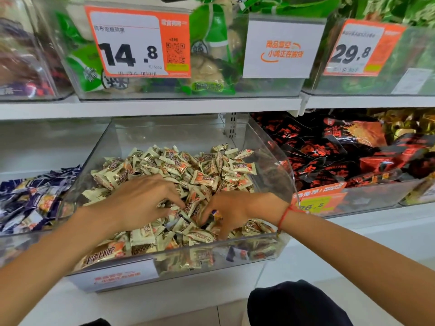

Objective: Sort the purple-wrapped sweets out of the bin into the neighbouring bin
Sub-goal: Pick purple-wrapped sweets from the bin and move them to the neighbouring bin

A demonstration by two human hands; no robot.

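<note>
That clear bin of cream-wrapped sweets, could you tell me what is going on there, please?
A person is digging through the clear plastic bin of cream-wrapped sweets. The left hand spreads over the pile, parting it. The right hand pinches a purple-wrapped sweet. Another purple one shows through the front wall. The neighbouring bin of purple-wrapped sweets sits to the left.

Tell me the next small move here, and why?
Probably lift the right hand out with the purple-wrapped sweet showing under its fingers and carry it left to the purple-sweet bin. Both hands are buried in the cream sweets; the left hand holds nothing I can see.
</note>
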